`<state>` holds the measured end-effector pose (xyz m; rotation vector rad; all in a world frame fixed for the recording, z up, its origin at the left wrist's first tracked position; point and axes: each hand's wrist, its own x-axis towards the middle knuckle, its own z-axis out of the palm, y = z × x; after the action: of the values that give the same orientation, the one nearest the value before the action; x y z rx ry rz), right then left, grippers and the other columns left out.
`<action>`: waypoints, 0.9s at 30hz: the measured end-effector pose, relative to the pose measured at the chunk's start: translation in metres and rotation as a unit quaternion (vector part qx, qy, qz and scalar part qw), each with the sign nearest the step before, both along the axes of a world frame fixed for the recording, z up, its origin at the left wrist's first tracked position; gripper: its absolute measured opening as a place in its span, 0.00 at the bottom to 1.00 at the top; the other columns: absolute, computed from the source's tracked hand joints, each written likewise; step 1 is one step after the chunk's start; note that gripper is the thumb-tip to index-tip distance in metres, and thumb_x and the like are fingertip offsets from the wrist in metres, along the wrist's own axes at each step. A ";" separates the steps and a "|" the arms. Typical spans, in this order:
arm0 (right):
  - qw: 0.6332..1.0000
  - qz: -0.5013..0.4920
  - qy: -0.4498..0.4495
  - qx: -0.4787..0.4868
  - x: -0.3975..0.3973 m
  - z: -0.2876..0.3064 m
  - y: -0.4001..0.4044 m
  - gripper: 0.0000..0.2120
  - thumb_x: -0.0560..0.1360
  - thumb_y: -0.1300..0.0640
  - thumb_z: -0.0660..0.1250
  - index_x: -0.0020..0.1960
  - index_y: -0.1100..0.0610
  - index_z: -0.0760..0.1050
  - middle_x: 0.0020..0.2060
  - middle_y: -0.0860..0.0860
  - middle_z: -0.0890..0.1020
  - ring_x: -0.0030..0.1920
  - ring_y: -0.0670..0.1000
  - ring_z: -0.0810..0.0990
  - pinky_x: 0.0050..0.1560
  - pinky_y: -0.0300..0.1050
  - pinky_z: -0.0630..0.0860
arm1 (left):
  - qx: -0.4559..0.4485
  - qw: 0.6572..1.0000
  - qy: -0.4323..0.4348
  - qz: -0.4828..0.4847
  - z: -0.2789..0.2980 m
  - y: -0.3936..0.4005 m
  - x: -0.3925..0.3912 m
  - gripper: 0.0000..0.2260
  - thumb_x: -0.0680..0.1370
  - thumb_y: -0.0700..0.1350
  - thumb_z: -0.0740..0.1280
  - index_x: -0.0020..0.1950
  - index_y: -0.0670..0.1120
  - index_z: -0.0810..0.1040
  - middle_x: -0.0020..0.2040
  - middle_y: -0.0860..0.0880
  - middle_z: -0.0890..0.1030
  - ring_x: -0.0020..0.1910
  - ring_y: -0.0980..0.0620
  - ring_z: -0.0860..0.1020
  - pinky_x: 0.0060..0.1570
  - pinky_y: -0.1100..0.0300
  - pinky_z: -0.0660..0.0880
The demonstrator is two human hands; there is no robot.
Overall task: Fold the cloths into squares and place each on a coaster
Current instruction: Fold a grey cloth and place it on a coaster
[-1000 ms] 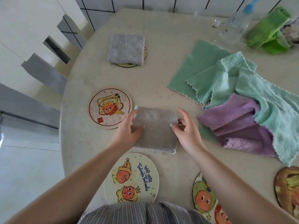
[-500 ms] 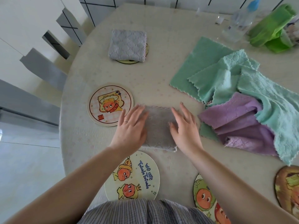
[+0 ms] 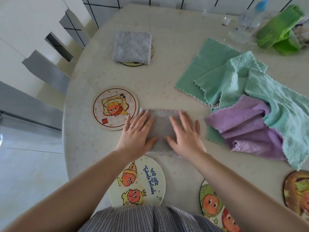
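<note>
A folded grey cloth [image 3: 161, 126] lies on the table in front of me. My left hand [image 3: 136, 136] rests flat on its left half and my right hand [image 3: 185, 136] flat on its right half, fingers spread, pressing down. A round coaster with a toast cartoon [image 3: 114, 108] lies just left of the cloth, bare. Another folded grey cloth [image 3: 132, 46] sits on a coaster [image 3: 132, 64] at the far side. A purple cloth [image 3: 242, 126] and teal cloths [image 3: 234, 81] lie in a loose heap to the right.
Near me lie a "we are Twinkle Twinkle" coaster [image 3: 138, 181], a green cartoon coaster [image 3: 212, 203] and a brown coaster [image 3: 297, 191] at the right edge. A clear spray bottle [image 3: 247, 22] and a green bag [image 3: 280, 32] stand at the back right. The table edge [image 3: 65, 114] curves on the left.
A second ago my fingertips pinched the cloth's left and right edges. Both hands have since laid flat on top of it and slid forward, smoothing it.
</note>
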<state>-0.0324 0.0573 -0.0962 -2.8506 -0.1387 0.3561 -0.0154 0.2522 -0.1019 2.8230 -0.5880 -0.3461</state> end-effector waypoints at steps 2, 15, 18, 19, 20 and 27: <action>0.989 -0.120 -0.026 0.080 -0.004 0.010 -0.008 0.28 0.76 0.46 0.62 0.73 0.52 0.61 0.73 0.53 0.61 0.73 0.54 0.58 0.71 0.52 0.57 | -0.067 0.993 0.008 0.094 0.008 0.009 -0.006 0.28 0.78 0.55 0.59 0.75 0.49 0.55 0.76 0.50 0.57 0.75 0.50 0.53 0.72 0.51 0.46; 0.810 -0.407 0.118 0.407 -0.009 0.015 0.004 0.21 0.72 0.59 0.70 0.64 0.51 0.70 0.45 0.47 0.78 0.49 0.51 0.79 0.59 0.51 0.74 | -0.331 0.879 0.205 0.277 0.027 0.015 -0.006 0.14 0.78 0.39 0.62 0.61 0.53 0.74 0.60 0.53 0.74 0.56 0.55 0.74 0.52 0.61 0.73; 0.759 -0.429 0.117 0.476 -0.005 0.022 0.009 0.18 0.73 0.62 0.69 0.58 0.47 0.71 0.49 0.52 0.80 0.50 0.53 0.80 0.58 0.55 0.76 | -0.398 0.835 0.216 0.312 0.036 0.021 0.002 0.11 0.78 0.39 0.63 0.55 0.53 0.77 0.53 0.58 0.75 0.51 0.61 0.74 0.46 0.66 0.71; 0.744 -0.430 0.120 0.498 0.000 0.026 0.014 0.16 0.73 0.63 0.68 0.57 0.48 0.71 0.49 0.52 0.80 0.49 0.53 0.80 0.56 0.55 0.77 | -0.414 0.824 0.211 0.325 0.040 0.024 0.005 0.11 0.78 0.39 0.63 0.54 0.53 0.78 0.53 0.60 0.75 0.50 0.63 0.73 0.45 0.67 0.71; 0.737 -0.426 0.117 0.512 0.005 0.030 0.019 0.14 0.74 0.64 0.67 0.54 0.48 0.72 0.49 0.52 0.79 0.49 0.52 0.80 0.55 0.54 0.77 | -0.426 0.815 0.203 0.337 0.042 0.029 0.009 0.11 0.77 0.38 0.63 0.54 0.53 0.78 0.52 0.62 0.75 0.50 0.65 0.73 0.45 0.67 0.71; 0.796 -0.326 0.128 0.494 0.068 0.037 0.076 0.07 0.74 0.62 0.66 0.42 0.51 0.72 0.41 0.48 0.77 0.41 0.50 0.75 0.55 0.57 0.76 | -0.453 0.776 0.114 0.423 0.046 0.081 0.049 0.16 0.77 0.35 0.62 0.50 0.57 0.78 0.44 0.58 0.79 0.36 0.64 0.75 0.36 0.68 0.71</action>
<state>0.0357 0.1330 -0.0587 -1.6363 0.5459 0.3575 0.0336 0.3330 -0.0557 1.7763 0.4925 -0.1413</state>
